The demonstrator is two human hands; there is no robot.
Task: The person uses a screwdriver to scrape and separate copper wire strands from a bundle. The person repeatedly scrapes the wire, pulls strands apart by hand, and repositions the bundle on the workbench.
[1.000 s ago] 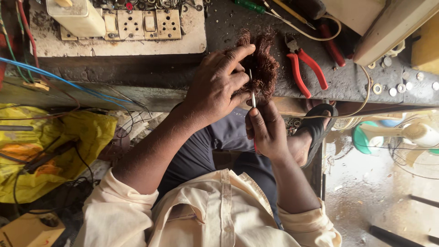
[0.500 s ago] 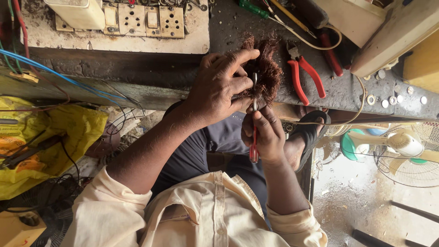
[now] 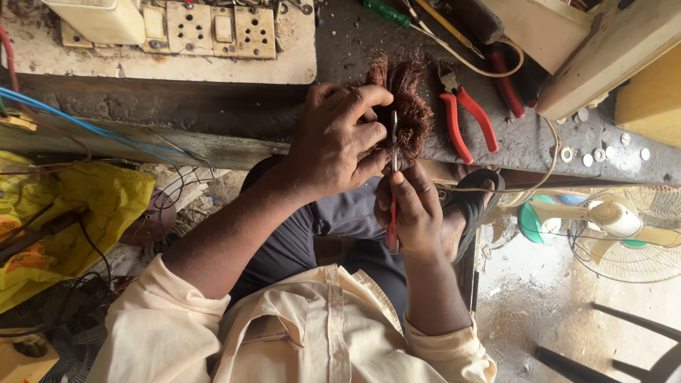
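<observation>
Your right hand (image 3: 415, 213): nearest you, fist closed round a red-handled screwdriver (image 3: 393, 186) — its metal shaft points to 12 o'clock, tip buried in the wire.
Your left hand (image 3: 333, 145): just at 11 o'clock of the right, fingers curled and pressed onto the tangle of copper wire (image 3: 406, 106), pinning it at the bench edge.
Copper wire: a reddish-brown bundle on the dark workbench (image 3: 355, 42), half hidden under your left fingers; only its right and upper parts show.
In the way: your left fingers cover the near side of the bundle, so you cannot see where the tip meets it.
At 3 o'clock of the wire: red-handled pliers (image 3: 464, 117), lying just beside it, not touching that I can tell.
Further at 3 o'clock: loose washers (image 3: 589, 154) scattered on the bench.
At 5 o'clock, below the bench: your sandalled foot (image 3: 472, 206), then a table fan (image 3: 617, 230) on the floor.
At 9 o'clock: blue wires (image 3: 85, 124) over a yellow bag (image 3: 92, 213).
Far, at 11 o'clock: a cream socket board (image 3: 213, 32) — well apart from your hands.
Far, at 12 o'clock: a green-handled tool (image 3: 383, 10).
</observation>
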